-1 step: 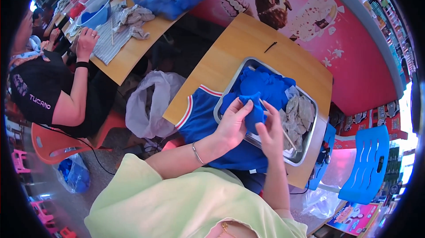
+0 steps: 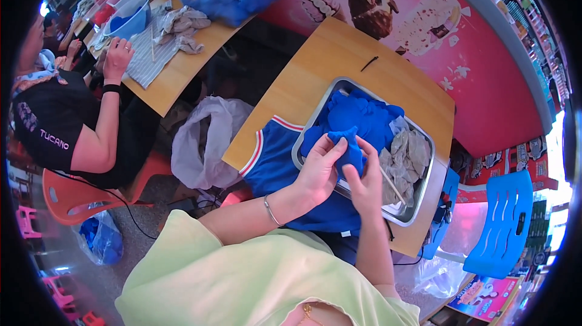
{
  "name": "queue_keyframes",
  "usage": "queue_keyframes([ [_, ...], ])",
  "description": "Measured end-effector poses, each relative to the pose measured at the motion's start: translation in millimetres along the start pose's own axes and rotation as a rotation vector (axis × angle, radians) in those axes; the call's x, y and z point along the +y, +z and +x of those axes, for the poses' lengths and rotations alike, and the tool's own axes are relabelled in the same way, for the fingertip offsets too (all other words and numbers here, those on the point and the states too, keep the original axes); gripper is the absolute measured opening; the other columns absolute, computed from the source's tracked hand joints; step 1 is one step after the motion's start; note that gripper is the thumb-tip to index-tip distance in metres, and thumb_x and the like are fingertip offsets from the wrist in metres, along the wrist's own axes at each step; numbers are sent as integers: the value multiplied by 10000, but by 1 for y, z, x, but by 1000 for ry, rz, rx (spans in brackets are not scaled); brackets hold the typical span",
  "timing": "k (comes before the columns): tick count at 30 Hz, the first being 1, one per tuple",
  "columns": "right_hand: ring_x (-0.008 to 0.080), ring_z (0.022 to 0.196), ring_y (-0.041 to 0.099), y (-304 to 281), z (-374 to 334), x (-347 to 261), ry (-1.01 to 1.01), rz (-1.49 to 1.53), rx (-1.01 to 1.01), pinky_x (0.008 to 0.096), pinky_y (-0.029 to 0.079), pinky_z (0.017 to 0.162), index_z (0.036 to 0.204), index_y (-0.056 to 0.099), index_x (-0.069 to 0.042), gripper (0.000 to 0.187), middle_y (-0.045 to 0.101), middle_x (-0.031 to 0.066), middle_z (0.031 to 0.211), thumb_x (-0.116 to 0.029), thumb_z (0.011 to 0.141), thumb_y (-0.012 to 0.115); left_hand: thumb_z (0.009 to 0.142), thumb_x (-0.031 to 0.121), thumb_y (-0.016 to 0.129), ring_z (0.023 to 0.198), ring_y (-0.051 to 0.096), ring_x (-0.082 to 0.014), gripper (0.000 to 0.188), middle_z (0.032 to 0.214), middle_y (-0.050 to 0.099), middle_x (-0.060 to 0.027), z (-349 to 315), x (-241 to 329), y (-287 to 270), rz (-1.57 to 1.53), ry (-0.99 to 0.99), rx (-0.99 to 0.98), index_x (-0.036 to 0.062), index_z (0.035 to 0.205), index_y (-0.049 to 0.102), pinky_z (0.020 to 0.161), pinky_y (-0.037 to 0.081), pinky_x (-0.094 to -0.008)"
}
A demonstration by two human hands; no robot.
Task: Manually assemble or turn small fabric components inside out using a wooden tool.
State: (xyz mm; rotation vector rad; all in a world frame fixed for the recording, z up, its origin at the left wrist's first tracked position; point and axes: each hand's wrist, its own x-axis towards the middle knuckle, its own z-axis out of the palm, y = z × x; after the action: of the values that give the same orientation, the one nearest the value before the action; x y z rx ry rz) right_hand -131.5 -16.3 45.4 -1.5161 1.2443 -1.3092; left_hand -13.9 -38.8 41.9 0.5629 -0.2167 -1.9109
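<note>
Pinched between my two hands, a small piece of blue fabric [image 2: 349, 157] is held over a metal tray [image 2: 433, 165]. My left hand [image 2: 321, 165] grips its left side with thumb and fingers. My right hand [image 2: 365, 183] closes on its right side, thumb in front. A heap of the same blue fabric [image 2: 364, 114] fills the far part of the tray. Crumpled greyish scraps [image 2: 409, 153] lie at its right. From beside my right hand a thin pale stick [image 2: 394, 186] slants over the scraps; I cannot tell whether my fingers touch it.
A blue garment with red-white trim [image 2: 270, 144] lies under the tray on the wooden table [image 2: 303, 68]. A short black strip [image 2: 369, 63] rests beyond it. At left, a co-worker [image 2: 66, 126] sits by another table. A white bag [image 2: 209, 141] stands between; a blue chair [image 2: 500, 223] is at right.
My right hand has moved slightly left and closed on the blue fabric piece, its thumb now lower. The left hand has barely moved.
</note>
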Motion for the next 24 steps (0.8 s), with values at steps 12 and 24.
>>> queue_keyframes([
  [12, 86, 690, 582, -14, 13, -19, 232, -5, 87, 212, 491, 559, 928, 578, -15, 142, 603, 34, 830, -107, 851, 653, 876, 51, 609, 753, 569, -82, 141, 909, 621, 4, 1, 13, -18, 243, -38, -100, 95, 1008, 585, 716, 487, -231],
  [24, 85, 591, 544, -35, 40, -75, 112, -307, -73, 227, 429, 504, 840, 581, -16, 126, 585, 43, 688, -102, 818, 670, 941, 217, 542, 958, 610, -133, 197, 1031, 610, -32, -1, 12, -30, -4, -278, -334, 117, 1111, 538, 785, 508, -252],
])
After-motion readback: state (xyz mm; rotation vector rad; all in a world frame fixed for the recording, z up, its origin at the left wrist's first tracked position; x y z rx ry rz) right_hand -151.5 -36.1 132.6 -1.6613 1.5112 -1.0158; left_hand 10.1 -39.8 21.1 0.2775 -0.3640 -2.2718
